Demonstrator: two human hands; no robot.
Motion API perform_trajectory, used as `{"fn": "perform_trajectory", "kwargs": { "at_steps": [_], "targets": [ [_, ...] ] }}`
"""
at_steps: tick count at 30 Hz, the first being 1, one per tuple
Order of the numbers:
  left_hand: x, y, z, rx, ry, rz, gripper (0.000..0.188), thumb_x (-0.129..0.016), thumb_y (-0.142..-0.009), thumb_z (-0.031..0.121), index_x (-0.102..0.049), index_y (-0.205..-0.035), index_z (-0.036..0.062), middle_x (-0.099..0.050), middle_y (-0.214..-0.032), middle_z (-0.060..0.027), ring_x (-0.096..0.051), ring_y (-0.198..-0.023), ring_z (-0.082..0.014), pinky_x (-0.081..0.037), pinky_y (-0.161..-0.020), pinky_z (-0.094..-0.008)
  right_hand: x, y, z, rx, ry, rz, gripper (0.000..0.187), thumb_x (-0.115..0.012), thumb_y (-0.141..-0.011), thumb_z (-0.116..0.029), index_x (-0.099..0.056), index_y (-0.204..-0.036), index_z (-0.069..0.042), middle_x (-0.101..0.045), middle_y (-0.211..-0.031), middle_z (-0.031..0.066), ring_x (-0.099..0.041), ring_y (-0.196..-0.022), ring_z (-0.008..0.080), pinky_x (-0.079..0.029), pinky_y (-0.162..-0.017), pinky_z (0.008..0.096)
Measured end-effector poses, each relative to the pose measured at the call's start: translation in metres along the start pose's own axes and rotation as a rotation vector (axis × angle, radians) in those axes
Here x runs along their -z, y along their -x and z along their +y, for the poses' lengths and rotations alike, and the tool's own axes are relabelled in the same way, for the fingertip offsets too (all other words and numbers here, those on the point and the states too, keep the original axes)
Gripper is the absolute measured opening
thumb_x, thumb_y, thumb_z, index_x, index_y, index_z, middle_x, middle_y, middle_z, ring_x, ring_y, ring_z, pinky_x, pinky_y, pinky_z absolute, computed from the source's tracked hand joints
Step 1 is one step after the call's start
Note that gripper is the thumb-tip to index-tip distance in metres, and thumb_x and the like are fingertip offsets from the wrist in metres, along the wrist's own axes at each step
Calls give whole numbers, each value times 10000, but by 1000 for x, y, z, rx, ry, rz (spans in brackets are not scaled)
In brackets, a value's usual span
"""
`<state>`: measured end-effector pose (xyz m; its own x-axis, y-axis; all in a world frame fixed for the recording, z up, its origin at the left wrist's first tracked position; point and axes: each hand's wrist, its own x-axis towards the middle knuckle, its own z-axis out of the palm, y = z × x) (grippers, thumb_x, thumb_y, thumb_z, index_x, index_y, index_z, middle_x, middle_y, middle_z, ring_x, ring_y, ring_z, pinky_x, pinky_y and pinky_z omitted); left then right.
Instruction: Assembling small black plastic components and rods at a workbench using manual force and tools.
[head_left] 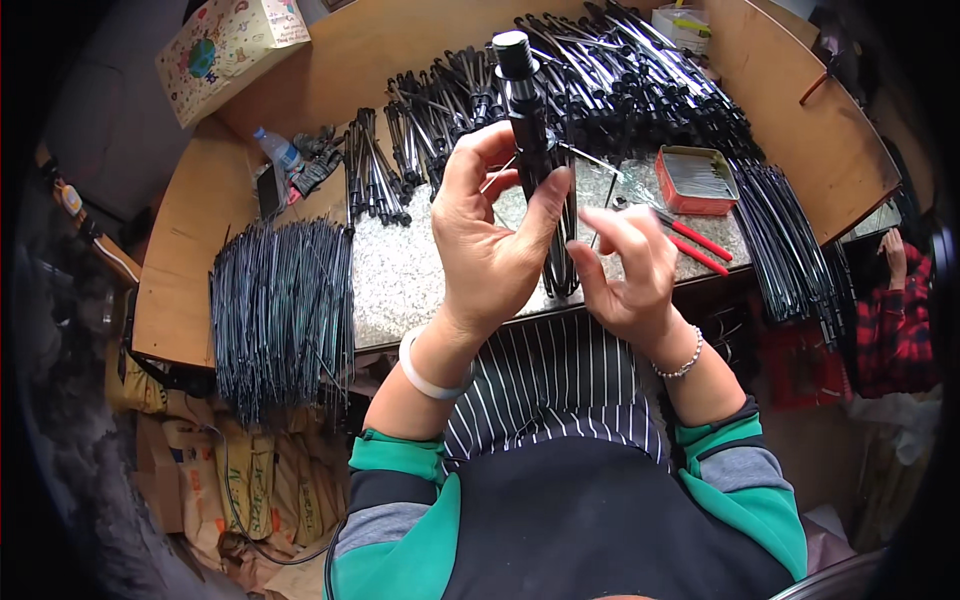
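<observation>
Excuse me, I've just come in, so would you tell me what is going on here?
A seated person is holding a black cylindrical part upright in the left hand. The right hand is close beside it, fingers bent; whether it grips anything is unclear. A red-handled tool lies to the right, and dark rods hang over the bench's left front edge.

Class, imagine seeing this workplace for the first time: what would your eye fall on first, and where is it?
Probably the long black cylindrical piece held in the left hand near the centre, with the right hand beside it. Next, the great heap of black-and-silver metal rods across the far side of the pale speckled worktop, and the dense row of thin dark rods at its left. Red-handled metal pliers stand out right of centre.
</observation>
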<state>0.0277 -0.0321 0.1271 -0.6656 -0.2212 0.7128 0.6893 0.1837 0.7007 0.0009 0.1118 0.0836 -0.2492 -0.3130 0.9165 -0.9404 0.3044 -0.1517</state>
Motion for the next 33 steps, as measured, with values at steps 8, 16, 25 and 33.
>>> {"fn": "perform_trajectory", "kwargs": {
  "at_steps": [8, 16, 25, 33],
  "targets": [
    [1, -11, 6, 137, 153, -102, 311, -668, -768, -17, -551, -1056, -7, -607, -963, -65, -597, -877, -125, -488, -796, -263, 9, -30, -5, -725, -804, -48, 605, -522, -904, -115, -193, -1395, 14, -459, -717, -17, -426, -624, 51, -372, -565, 192],
    [4, -19, 1, 132, 303, -171, 405, -644, -764, -75, -507, -1140, -13, -608, -1019, -105, -595, -949, -157, -500, -819, -285, -36, -12, -4, -581, -914, 190, 218, -517, -906, -65, -423, -1097, -19, -508, -1076, 97, -537, -939, 101, -459, -787, 257],
    [17, -23, -6, 19, 193, -230, 373, -653, -761, -67, -529, -1110, -26, -604, -1017, -106, -588, -969, -169, -504, -829, -285, -44, -13, 2, -275, -332, 333, 326, -648, -804, -70, -496, -1086, -9, -520, -1010, 115, -562, -901, 233, -447, -782, 315],
    [14, -22, -2, 136, 387, -172, 356, -661, -759, -58, -531, -1089, -39, -607, -1011, -129, -602, -934, -176, -504, -834, -297, -49, -10, -8, -571, -1025, 352, 200, -595, -855, -50, -466, -1007, -28, -541, -1096, 159, -558, -921, 152, -456, -790, 261]
  ]
}}
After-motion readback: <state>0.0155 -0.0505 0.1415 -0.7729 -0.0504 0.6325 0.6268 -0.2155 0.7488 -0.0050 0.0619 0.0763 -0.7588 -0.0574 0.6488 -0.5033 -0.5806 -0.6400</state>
